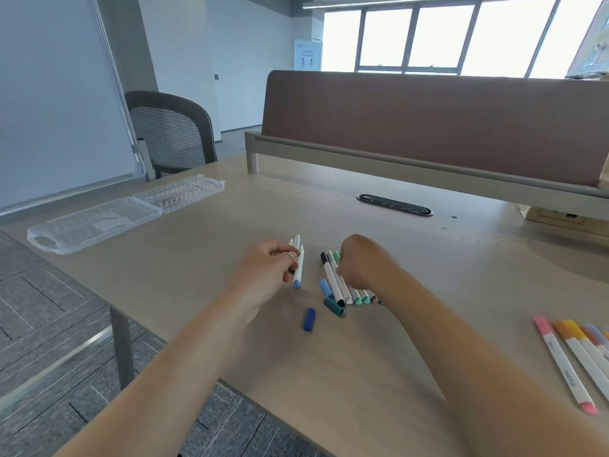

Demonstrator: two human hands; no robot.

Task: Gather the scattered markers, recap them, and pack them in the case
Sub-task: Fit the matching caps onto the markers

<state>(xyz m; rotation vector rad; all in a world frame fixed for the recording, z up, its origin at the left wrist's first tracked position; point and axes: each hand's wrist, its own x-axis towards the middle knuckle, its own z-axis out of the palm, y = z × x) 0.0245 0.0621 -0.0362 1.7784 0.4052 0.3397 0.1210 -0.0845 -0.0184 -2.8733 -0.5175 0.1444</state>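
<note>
A: What do the hands hold?
B: The left hand (265, 270) pinches a few white-barrelled uncapped markers (299, 268). The right hand (361, 263) curls round a row of green- and black-capped white markers (330, 277) on the beige table (230, 225).
A: And the case?
B: The clear plastic case (99, 222) lies open at the far left, well apart from both hands. A loose dark blue cap (309, 319) lies near the row.

Pale wooden desk (204, 258), bounded at the far side by a brown partition (428, 127). A whiteboard (56, 94) and mesh chair (168, 133) are seen at left, bright windows (438, 37) far right, grey carpet (43, 308) near left.
</note>
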